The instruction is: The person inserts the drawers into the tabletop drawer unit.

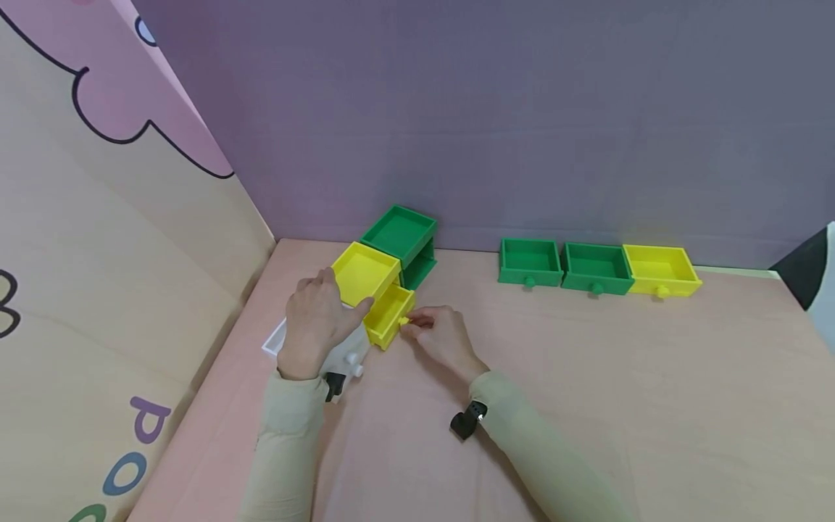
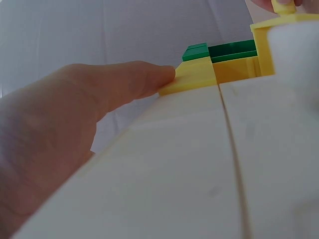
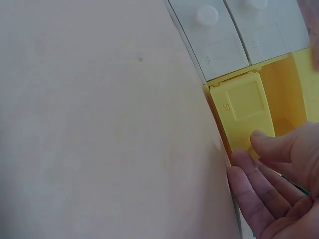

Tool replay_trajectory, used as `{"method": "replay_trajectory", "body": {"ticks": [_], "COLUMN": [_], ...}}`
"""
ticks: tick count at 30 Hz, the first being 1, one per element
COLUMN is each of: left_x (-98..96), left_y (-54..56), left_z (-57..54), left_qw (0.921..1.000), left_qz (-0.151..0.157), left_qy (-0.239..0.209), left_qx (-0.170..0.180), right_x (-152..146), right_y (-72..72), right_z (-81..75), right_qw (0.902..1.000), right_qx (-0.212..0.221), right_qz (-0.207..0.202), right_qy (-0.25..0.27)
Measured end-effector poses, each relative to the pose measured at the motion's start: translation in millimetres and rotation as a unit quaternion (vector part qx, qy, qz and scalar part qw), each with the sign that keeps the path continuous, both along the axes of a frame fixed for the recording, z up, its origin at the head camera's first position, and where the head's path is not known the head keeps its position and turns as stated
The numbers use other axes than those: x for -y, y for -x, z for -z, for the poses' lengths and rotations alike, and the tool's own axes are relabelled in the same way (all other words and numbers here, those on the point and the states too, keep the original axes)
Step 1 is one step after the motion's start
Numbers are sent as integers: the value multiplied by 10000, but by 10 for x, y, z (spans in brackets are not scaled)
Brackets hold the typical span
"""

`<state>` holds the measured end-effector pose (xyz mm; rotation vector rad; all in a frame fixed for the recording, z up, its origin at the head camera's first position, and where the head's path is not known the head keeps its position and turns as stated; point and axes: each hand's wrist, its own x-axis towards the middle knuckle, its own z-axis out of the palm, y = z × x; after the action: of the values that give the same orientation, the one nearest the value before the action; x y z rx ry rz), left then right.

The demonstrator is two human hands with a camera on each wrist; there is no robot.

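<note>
The yellow drawer point(image 1: 389, 310) stands partly out of the yellow cabinet point(image 1: 362, 272), on the bench point(image 1: 587, 391).
From here I see my right hand point(image 1: 445, 335) pinching its knob point(image 1: 404, 320); my left hand point(image 1: 317, 319) touches the cabinet, thumb spread from fingers.

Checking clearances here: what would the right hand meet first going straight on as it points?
Likely the front of the partly open yellow drawer; the right hand pinches its knob, though any remaining gap is hard to judge.
</note>
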<state>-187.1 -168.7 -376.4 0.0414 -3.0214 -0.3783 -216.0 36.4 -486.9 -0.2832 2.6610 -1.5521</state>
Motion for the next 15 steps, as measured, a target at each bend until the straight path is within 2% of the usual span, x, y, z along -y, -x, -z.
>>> {"method": "replay_trajectory", "body": {"ticks": [10, 15], "left_x": [3, -6], "left_y": [-3, 13], "left_z": [-5, -7], "left_qw": [10000, 9999], "left_qz": [-18, 8], "left_qy": [-13, 16], "left_qx": [-11, 138], "right_x": [63, 79], "right_y": [22, 47], "right_z": [-10, 25], "right_qw": [9999, 9999], "right_qx": [55, 59], "right_qz": [-115, -102], "right_qy": [33, 69]}}
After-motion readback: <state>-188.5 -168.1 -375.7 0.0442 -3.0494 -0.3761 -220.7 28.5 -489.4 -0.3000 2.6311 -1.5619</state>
